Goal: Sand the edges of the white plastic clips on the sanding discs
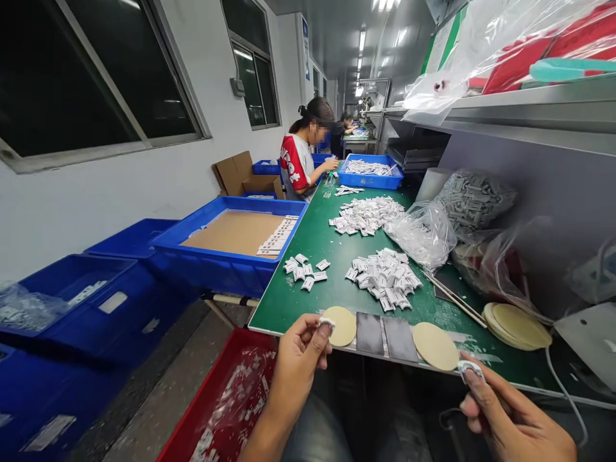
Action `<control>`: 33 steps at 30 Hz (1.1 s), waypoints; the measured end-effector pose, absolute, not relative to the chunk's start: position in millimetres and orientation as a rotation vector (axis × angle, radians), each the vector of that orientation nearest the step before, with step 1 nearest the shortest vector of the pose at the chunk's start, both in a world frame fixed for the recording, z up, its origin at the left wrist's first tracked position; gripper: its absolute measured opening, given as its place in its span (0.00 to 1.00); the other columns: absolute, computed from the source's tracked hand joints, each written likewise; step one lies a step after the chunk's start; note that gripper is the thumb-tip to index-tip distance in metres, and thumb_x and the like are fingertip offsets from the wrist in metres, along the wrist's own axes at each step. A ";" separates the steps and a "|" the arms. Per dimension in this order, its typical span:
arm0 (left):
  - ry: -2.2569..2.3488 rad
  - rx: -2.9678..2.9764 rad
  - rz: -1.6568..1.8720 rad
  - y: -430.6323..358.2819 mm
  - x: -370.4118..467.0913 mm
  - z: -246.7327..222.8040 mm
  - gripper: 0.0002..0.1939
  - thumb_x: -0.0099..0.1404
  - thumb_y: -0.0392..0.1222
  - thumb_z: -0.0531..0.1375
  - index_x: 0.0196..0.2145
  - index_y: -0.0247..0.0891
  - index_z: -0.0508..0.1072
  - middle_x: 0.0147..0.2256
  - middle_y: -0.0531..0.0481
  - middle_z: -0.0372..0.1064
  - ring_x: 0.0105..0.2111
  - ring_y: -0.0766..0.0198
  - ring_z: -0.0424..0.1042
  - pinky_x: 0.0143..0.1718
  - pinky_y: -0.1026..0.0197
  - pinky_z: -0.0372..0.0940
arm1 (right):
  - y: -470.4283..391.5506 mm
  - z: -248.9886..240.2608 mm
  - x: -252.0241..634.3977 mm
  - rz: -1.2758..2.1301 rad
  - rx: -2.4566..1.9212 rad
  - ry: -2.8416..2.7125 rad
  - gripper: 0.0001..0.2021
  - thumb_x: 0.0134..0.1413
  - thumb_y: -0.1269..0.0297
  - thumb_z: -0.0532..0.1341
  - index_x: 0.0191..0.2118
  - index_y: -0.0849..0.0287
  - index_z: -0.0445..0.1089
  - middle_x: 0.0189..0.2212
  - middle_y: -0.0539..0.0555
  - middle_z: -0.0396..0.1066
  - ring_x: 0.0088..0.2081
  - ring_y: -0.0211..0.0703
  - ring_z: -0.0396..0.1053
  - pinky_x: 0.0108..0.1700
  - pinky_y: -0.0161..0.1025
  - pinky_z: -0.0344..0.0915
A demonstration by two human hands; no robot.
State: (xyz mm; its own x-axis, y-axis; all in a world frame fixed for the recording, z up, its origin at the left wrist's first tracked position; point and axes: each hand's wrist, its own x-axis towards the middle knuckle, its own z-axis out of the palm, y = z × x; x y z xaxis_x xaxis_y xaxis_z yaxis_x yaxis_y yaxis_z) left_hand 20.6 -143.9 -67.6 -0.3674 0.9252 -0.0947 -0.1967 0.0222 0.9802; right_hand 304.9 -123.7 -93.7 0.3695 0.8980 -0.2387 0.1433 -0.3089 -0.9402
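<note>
Lying along the near edge of the green table, the dark panel is flanked by a left yellow disc and a right yellow disc. Left of the dark panel, a first white piece is pinched between thumb and fingers of the left hand, just beside the left yellow disc. Right of the panel, a second white piece is gripped likewise by the right hand; whether either disc is touched cannot be told. The hands are held well apart. Beyond the panel, a white heap is piled, and a smaller cluster is scattered to its left.
</note>
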 end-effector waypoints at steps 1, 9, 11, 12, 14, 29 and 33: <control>1.351 0.816 1.543 -143.7 19.2 -69.9 0.20 0.58 0.56 0.68 0.36 0.36 0.75 0.23 0.54 0.69 0.19 0.72 0.62 0.22 0.69 0.58 | -122.4 -93.6 304.8 1.081 -1.649 -0.908 0.32 0.41 0.42 0.72 0.52 0.53 0.75 0.27 0.51 0.75 0.24 0.38 0.66 0.24 0.31 0.67; 1.361 0.812 1.739 -132.6 -4.7 -86.9 0.19 0.59 0.53 0.68 0.43 0.37 0.76 0.36 0.48 0.75 0.35 0.65 0.73 0.38 0.66 0.68 | -103.6 -93.9 308.1 1.389 -1.313 -0.936 0.21 0.48 0.43 0.68 0.36 0.57 0.73 0.23 0.50 0.69 0.26 0.40 0.66 0.27 0.36 0.66; 1.421 0.903 1.694 -126.7 -9.2 -85.5 0.17 0.59 0.53 0.68 0.39 0.36 0.77 0.33 0.49 0.74 0.31 0.66 0.71 0.35 0.67 0.67 | -96.6 -95.4 306.4 1.286 -1.367 -1.036 0.20 0.49 0.44 0.69 0.36 0.58 0.72 0.20 0.47 0.65 0.24 0.37 0.64 0.28 0.34 0.65; 1.451 0.947 1.668 -123.0 -11.0 -84.3 0.17 0.59 0.52 0.68 0.38 0.36 0.77 0.32 0.50 0.74 0.31 0.66 0.70 0.34 0.67 0.67 | -92.7 -96.0 305.7 1.244 -1.368 -1.067 0.22 0.49 0.45 0.69 0.40 0.57 0.71 0.20 0.46 0.65 0.23 0.36 0.64 0.28 0.34 0.66; 1.488 1.030 1.616 -114.7 -14.3 -81.6 0.19 0.56 0.51 0.70 0.40 0.37 0.76 0.34 0.50 0.74 0.34 0.64 0.72 0.37 0.66 0.68 | -84.9 -96.5 305.6 1.191 -1.331 -1.083 0.29 0.49 0.45 0.69 0.52 0.55 0.65 0.23 0.45 0.67 0.23 0.38 0.66 0.27 0.35 0.67; 1.645 1.489 1.050 -85.9 -19.5 -62.5 0.24 0.61 0.55 0.66 0.50 0.39 0.78 0.39 0.47 0.74 0.39 0.60 0.71 0.40 0.63 0.65 | -56.9 -101.1 328.3 1.059 -1.312 -1.182 0.24 0.53 0.51 0.66 0.51 0.61 0.69 0.34 0.54 0.74 0.35 0.45 0.75 0.39 0.41 0.73; 1.637 1.462 1.093 -82.8 -12.7 -64.5 0.21 0.59 0.54 0.67 0.45 0.37 0.78 0.34 0.49 0.74 0.35 0.62 0.71 0.38 0.64 0.66 | -54.7 -102.1 330.0 1.063 -1.294 -1.151 0.28 0.50 0.51 0.67 0.55 0.60 0.71 0.45 0.59 0.76 0.44 0.50 0.75 0.47 0.45 0.72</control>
